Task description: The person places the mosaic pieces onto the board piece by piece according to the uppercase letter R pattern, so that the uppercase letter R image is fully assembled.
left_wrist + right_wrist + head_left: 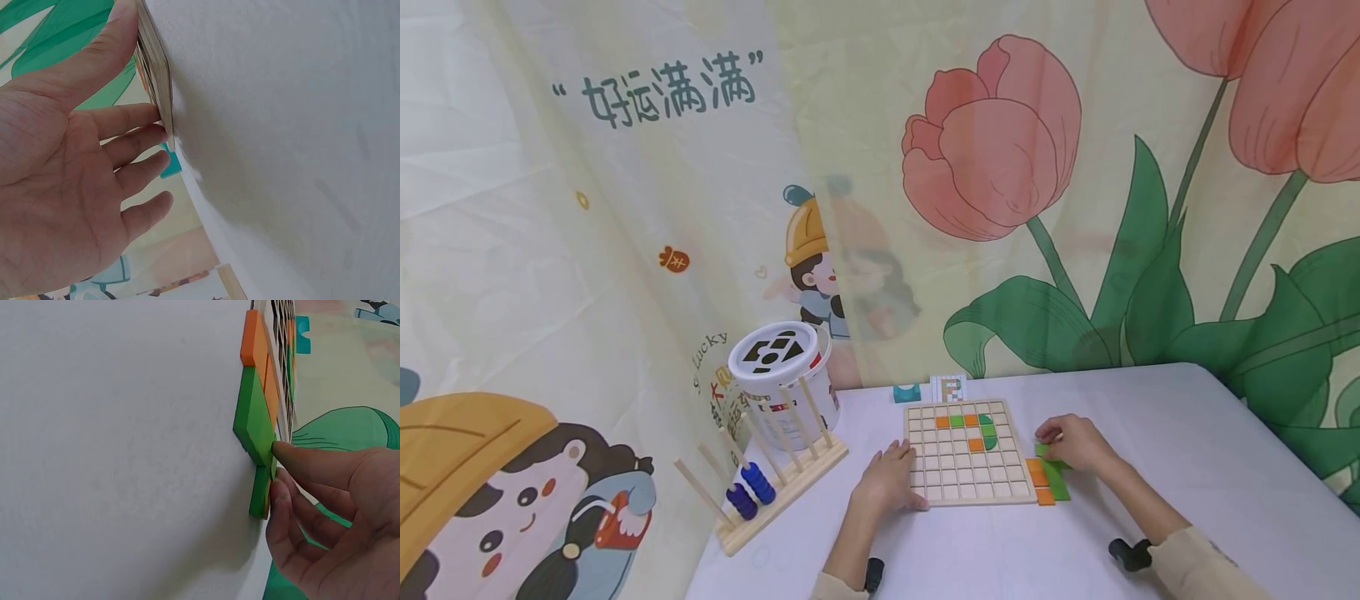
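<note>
A square wooden grid board [955,475] lies on the table, with several orange and green pieces set in its upper right cells, such as an orange square [975,445]. My left hand [887,479] rests at the board's left edge; its fingertips touch the side [164,94] and the thumb reaches the near corner. Right of the board, my right hand [1078,443] pinches a small green tile [274,459] between thumb and fingers. Under and beside it lie more green tiles [1057,483] and orange tiles [1040,472]. The held tile's shape is mostly hidden.
A pattern card [949,388] and a teal piece [906,392] lie behind the board. To the left stand a wooden peg rack [790,492] with blue beads and a white lidded bucket [782,367]. A printed curtain [865,125] hangs behind the table.
</note>
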The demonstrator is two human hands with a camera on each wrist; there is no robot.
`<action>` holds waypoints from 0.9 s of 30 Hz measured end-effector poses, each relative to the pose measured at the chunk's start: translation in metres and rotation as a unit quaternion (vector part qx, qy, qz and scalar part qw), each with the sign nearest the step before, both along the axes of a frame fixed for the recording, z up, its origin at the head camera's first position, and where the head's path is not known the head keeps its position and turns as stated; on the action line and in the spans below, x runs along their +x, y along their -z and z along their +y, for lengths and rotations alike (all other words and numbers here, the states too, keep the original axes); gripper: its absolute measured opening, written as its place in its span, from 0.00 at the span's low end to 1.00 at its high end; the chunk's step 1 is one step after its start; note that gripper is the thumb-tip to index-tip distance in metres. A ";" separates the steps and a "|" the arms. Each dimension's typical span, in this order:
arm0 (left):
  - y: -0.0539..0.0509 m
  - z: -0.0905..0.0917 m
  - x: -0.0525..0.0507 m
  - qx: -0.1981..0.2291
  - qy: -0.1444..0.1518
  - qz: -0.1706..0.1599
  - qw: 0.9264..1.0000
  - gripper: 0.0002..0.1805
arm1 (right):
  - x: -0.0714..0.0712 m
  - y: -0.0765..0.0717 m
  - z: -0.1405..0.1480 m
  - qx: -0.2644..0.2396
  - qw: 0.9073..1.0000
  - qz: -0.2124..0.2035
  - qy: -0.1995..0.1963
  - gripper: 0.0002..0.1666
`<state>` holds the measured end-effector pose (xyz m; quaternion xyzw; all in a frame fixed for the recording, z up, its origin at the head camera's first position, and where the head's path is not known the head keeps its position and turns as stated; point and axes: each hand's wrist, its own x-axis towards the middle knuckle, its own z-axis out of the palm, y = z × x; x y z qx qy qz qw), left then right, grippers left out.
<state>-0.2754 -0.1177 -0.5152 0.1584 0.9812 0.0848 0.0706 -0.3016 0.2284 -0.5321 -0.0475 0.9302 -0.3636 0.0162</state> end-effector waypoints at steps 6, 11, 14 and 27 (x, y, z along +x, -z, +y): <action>0.000 0.000 -0.001 0.000 0.001 -0.003 1.000 0.53 | -0.002 0.001 -0.001 0.009 1.000 0.022 -0.007 0.13; 0.001 0.002 -0.001 0.005 0.001 -0.005 1.000 0.54 | -0.004 0.001 0.001 -0.013 1.000 0.000 0.003 0.13; 0.002 0.002 -0.001 0.008 -0.001 -0.004 1.000 0.54 | -0.007 -0.002 0.000 -0.039 0.999 -0.008 0.012 0.15; 0.001 0.000 -0.001 0.009 -0.001 -0.001 1.000 0.54 | -0.022 -0.010 -0.027 -0.096 0.995 0.003 -0.014 0.15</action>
